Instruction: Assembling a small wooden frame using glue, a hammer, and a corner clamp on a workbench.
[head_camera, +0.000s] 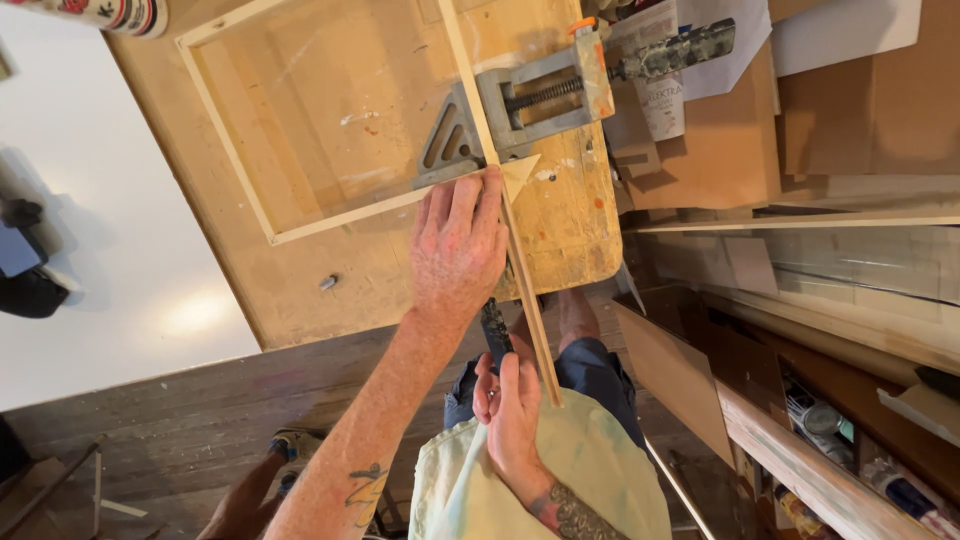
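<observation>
My left hand (458, 245) presses flat on the corner of a thin wooden frame (232, 135), where two light wood strips meet on a plywood workbench (330, 270). Its fingertips touch a small wooden triangle (521, 176) at the joint. A grey metal corner clamp (500, 110) sits on that corner. One long strip (530, 310) runs from the clamp past the bench edge toward my body. My right hand (510, 415) is closed around a dark screw handle (493, 328) just below the bench edge, beside that strip.
A second dark clamp handle (672, 52) sticks out toward papers and cardboard (720, 150) at the top right. Shelves with cans and bottles (830, 430) stand at the right. A white surface (100, 240) lies at the left, and someone's foot (290, 445) is on the dark plank floor.
</observation>
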